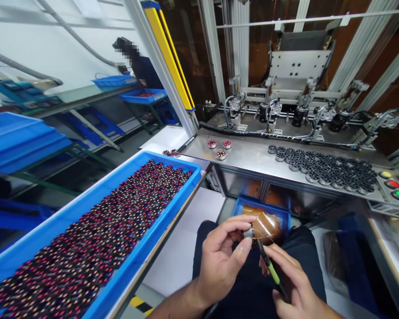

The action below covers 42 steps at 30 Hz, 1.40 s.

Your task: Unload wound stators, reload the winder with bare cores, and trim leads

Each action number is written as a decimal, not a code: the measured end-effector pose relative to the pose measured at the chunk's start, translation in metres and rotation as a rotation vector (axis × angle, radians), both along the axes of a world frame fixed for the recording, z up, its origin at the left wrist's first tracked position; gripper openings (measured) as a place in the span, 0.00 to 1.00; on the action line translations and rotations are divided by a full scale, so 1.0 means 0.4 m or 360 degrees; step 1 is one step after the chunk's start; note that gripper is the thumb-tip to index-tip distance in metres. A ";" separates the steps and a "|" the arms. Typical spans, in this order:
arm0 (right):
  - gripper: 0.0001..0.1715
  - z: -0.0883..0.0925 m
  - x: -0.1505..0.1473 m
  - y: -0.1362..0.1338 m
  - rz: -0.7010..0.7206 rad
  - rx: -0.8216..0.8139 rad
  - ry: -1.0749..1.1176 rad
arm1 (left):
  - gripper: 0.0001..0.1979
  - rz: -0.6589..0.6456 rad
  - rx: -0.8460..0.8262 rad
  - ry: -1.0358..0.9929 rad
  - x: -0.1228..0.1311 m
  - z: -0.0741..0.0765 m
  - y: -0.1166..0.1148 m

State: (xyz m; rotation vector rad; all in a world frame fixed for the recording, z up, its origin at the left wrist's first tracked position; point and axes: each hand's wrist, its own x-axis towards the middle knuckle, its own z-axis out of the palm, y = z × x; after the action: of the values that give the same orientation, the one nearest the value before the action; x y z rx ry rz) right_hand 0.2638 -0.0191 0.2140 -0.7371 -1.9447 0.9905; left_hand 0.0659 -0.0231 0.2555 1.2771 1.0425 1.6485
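Note:
Between the thumb and fingers of my left hand (223,257) is a small round motor stator (248,231), held over my lap. Fine wire ends stick out from its right side. My right hand (294,277) grips a pair of wire cutters (271,268) with green and black handles. The tips of the cutters are close to the stator's edge; whether they touch a wire I cannot tell. Below the hands, a blue bin (287,217) holds a brown, shiny wrapped bundle (267,223).
A long blue tray (182,195) full of wound stators stands at the left. On the metal machine ledge (249,165) sit a few red-and-copper stators (221,154) and many dark ones (329,166). Push buttons (392,184) are at the right. A person (146,71) is in the background.

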 end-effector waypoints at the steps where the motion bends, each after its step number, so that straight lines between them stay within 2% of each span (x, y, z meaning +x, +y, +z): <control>1: 0.42 0.001 0.000 0.001 -0.0005 0.0011 -0.0002 | 0.10 -0.0002 0.0010 0.0018 -0.001 -0.001 0.000; 4: 0.41 0.006 -0.001 0.003 -0.0015 0.0028 -0.0030 | 0.11 -0.0008 0.0023 0.0054 -0.001 -0.004 -0.001; 8: 0.45 -0.002 0.005 0.000 -0.0026 0.0113 -0.0077 | 0.13 -0.0026 0.0038 0.0075 0.001 0.000 0.000; 13: 0.46 -0.025 0.013 -0.005 -0.0189 0.0254 -0.0130 | 0.13 -0.0028 0.0048 0.0059 0.000 0.007 -0.003; 17: 0.47 -0.006 0.000 0.000 -0.0074 0.0150 0.0003 | 0.14 -0.0026 0.0094 0.0104 0.000 0.008 -0.008; 20: 0.49 0.017 -0.012 0.005 -0.0033 0.0166 0.0075 | 0.15 -0.0026 0.0140 0.0144 0.003 0.011 -0.010; 23: 0.48 0.026 -0.015 0.006 -0.0061 0.0241 0.0042 | 0.15 -0.0029 0.0206 0.0173 0.005 0.016 -0.011; 29: 0.46 0.015 -0.008 0.001 -0.0196 0.0463 -0.0088 | 0.16 -0.0058 0.0268 0.0196 0.002 0.016 -0.010; 37: 0.45 -0.005 -0.001 -0.011 -0.0175 0.0181 -0.0021 | 0.15 -0.0063 0.0260 0.0250 0.001 0.008 -0.012; 39: 0.43 -0.009 -0.001 -0.013 -0.0178 -0.0025 0.0049 | 0.13 -0.0043 0.0303 0.0324 -0.003 0.006 -0.008; 42: 0.38 -0.008 0.007 -0.014 -0.0158 -0.0419 0.0190 | 0.13 0.0065 0.0544 0.0651 -0.016 0.001 0.000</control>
State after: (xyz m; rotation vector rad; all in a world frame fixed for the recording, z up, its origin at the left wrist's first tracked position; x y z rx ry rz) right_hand 0.2665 -0.0247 0.2108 -0.8908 -1.6776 1.2146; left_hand 0.0594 -0.0231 0.2559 1.8883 1.0523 1.6849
